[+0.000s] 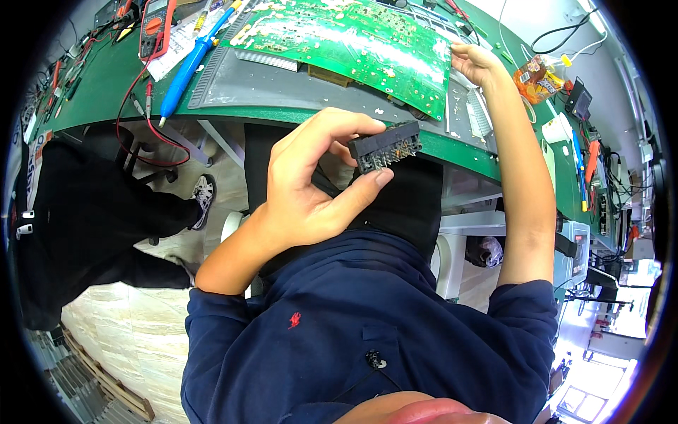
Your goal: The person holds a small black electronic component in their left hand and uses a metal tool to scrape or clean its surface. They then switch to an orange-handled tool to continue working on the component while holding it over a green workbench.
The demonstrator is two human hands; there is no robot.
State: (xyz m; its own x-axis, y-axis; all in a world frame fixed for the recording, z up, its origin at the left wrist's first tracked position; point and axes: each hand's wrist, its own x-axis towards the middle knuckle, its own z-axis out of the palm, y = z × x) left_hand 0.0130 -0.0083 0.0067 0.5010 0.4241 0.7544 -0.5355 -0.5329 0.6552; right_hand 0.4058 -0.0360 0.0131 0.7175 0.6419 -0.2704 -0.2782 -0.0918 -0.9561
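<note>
Between the thumb and fingers of my left hand [311, 180] is a black multi-pin connector [385, 147], raised in front of the bench edge with its rows of metal pins showing. My right hand [480, 65] is at the right edge of a large green circuit board [346, 46], its fingers closed on that edge. The board lies tilted over a grey work mat [240, 88], its shiny solder side facing up. Under its near edge some parts show, among them a finned metal piece [265, 61].
Left of the board lie a blue solder sucker [187, 78] and a red multimeter [155, 27], its red lead hanging over the bench edge. To the right are a snack bag [540, 79], a white cup [556, 128] and tools. Another person in black [92, 219] is at the left.
</note>
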